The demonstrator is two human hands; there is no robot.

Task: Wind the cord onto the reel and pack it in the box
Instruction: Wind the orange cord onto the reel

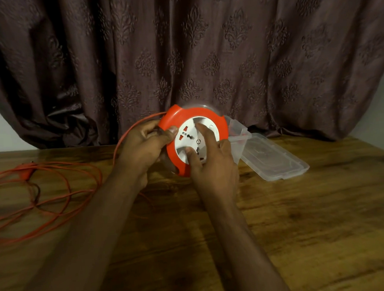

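Note:
An orange reel [212, 118] with a white socket face is held tilted above the wooden table. My left hand [146, 145] grips its left rim, thumb on the front edge. My right hand [212, 164] lies on the white face, with the thumb and a finger pressed on the socket plate. The orange cord [55, 192] runs from the reel's left side in an arc and lies in loose loops on the table at the left. A clear plastic box [239, 134] stands right behind the reel, mostly hidden by it.
The box's clear lid [274, 158] lies flat on the table [301, 217] to the right of the reel. A dark patterned curtain [182, 57] hangs along the table's far edge.

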